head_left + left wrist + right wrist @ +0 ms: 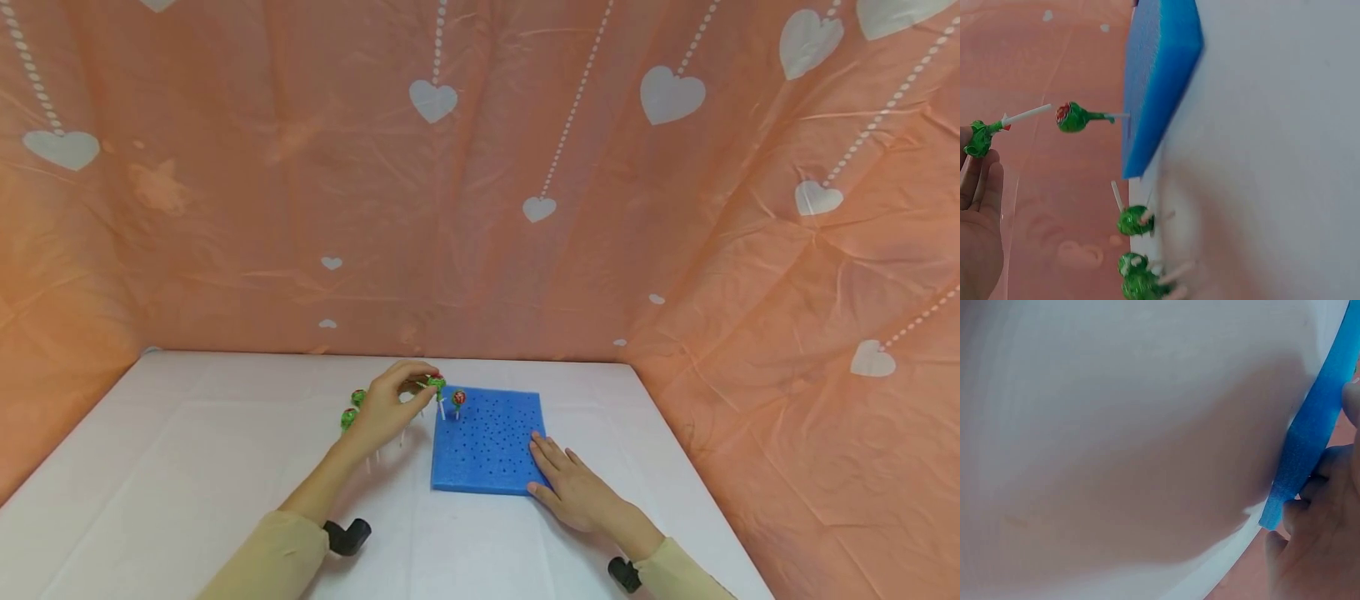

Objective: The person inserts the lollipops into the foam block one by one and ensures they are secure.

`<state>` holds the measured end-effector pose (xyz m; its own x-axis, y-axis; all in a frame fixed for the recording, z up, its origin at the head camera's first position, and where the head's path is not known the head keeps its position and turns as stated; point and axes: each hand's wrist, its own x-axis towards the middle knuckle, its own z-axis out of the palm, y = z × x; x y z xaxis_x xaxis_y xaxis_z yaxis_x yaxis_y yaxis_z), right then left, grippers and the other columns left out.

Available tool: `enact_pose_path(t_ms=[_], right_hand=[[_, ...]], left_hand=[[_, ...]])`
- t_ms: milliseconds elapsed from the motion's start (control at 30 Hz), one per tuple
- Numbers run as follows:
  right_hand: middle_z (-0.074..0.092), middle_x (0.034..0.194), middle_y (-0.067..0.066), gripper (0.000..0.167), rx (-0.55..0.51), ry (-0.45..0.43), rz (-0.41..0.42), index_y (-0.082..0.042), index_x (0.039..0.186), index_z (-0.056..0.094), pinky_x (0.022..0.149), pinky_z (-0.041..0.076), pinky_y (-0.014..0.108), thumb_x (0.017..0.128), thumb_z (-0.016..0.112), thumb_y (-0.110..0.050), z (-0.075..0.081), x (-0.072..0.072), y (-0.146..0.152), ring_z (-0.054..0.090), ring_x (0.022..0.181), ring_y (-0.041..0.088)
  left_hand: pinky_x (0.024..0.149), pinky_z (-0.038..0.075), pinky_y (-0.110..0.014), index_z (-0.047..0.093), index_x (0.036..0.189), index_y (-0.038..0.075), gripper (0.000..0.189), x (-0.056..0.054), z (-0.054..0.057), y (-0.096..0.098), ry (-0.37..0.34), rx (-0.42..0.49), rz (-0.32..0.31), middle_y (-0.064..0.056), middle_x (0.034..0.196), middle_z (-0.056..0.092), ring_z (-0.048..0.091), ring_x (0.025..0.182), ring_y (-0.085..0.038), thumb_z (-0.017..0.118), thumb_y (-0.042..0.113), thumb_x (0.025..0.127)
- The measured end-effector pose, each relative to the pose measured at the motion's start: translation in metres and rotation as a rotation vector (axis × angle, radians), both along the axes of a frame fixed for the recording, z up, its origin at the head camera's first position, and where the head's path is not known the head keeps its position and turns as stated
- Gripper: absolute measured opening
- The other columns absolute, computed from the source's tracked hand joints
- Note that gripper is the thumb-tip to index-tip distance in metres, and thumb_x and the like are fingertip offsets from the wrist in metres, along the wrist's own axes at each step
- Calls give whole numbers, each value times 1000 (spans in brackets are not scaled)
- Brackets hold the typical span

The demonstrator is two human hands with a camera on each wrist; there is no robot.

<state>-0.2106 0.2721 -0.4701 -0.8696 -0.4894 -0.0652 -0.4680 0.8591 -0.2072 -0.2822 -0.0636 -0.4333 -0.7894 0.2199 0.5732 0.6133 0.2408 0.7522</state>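
My left hand (386, 410) pinches a lollipop in a green wrapper (437, 384) by its candy head, above the far left corner of a blue foam board (491, 454). In the left wrist view the white stick of the held lollipop (980, 140) angles toward the board. Another lollipop (459, 398) stands upright in the board near that corner, its wrapper red and green. Small holes dot the board's top. My right hand (581, 493) rests with extended fingers on the board's near right edge; the right wrist view shows the fingers along the blue side.
Several more green lollipops (348, 418) lie on the white table (210, 467) left of the board, partly behind my left hand and forearm. Their sticks point various ways in the left wrist view. An orange curtain with white hearts (480, 275) surrounds the table's back and sides.
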Motion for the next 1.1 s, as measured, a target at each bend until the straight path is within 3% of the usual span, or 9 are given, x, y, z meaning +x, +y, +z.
enact_pose_path(t_ms=[167,433,633,833,1100], right_hand=[[19,172,16,70,2,-1,0,2,161,29,124,24,60,111,43,-45,0,0,0,21,157,37],[20,171,17,70,-3,5,3,3,161,29,123,25,61,111,43,-44,0,0,-1,22,156,39],[20,171,17,70,2,11,2,3,160,30,123,25,60,111,43,-44,0,0,-1,23,156,38],[21,171,17,70,11,13,1,3,160,30,123,25,60,112,43,-45,0,0,-1,23,156,38],[21,171,17,69,12,12,0,3,160,30,123,25,60,111,43,-45,-2,-1,-1,23,156,38]], left_hand=[[95,59,-48,69,125,1,29,-7,2,12,-29,18,-9,-13,120,68,69,110,-30,73,2,96],[97,58,-39,69,123,1,28,-20,5,32,-48,49,-71,-13,119,68,69,110,-30,74,0,95],[96,59,-43,71,120,1,25,-28,7,43,-26,-17,-67,-12,118,68,68,109,-29,75,2,95],[97,58,-47,71,118,-1,23,-33,2,50,-33,-87,-53,-12,117,69,68,109,-30,74,4,96],[102,54,-52,73,115,7,20,-41,-10,56,-33,-145,-43,-7,116,70,68,109,-27,75,5,95]])
